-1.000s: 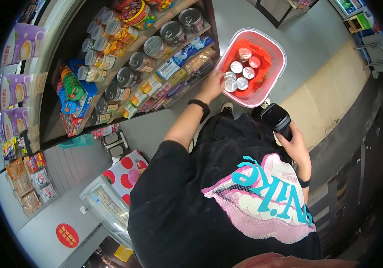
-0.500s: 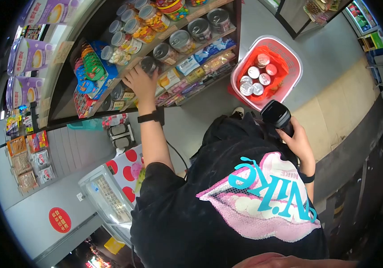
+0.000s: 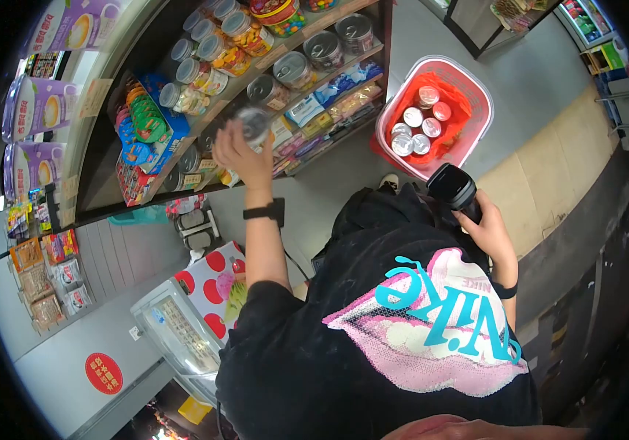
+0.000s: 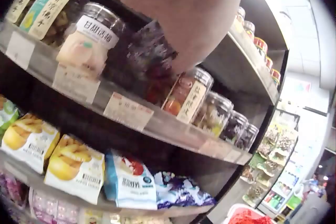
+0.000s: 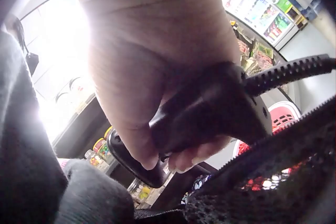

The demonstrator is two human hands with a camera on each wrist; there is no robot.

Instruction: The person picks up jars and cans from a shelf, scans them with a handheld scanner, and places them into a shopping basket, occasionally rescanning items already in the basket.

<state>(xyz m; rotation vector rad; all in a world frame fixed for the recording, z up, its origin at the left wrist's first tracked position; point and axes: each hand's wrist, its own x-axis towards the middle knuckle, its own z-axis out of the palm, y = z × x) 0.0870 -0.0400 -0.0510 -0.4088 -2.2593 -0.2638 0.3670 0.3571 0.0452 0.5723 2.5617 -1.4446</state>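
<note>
My left hand (image 3: 243, 158) grips a clear jar with a metal lid (image 3: 253, 125), held just off the front of the shelf in the head view. In the left wrist view the dark jar (image 4: 151, 50) is blurred beside my hand (image 4: 189, 8), above the shelf edge. My right hand (image 3: 488, 233) holds a black handheld scanner (image 3: 451, 186) near my waist; the right wrist view shows thumb and fingers around its handle (image 5: 194, 111). A pink-and-white basket (image 3: 482, 110) with a red bag (image 3: 460, 121) inside holds several lidded cans (image 3: 432, 127).
More jars (image 3: 294, 70) stand along the shelf (image 3: 285, 110), with snack bags (image 3: 304, 110) on the tier below. Purple cartons (image 3: 43, 108) are at the far left. A glass-topped freezer (image 3: 182, 330) stands beside me at the lower left. Grey floor (image 3: 542, 66) lies beyond the basket.
My left hand went from the basket to the shelf, took hold of a jar, and has drawn it slightly out. My right hand still holds the scanner.
</note>
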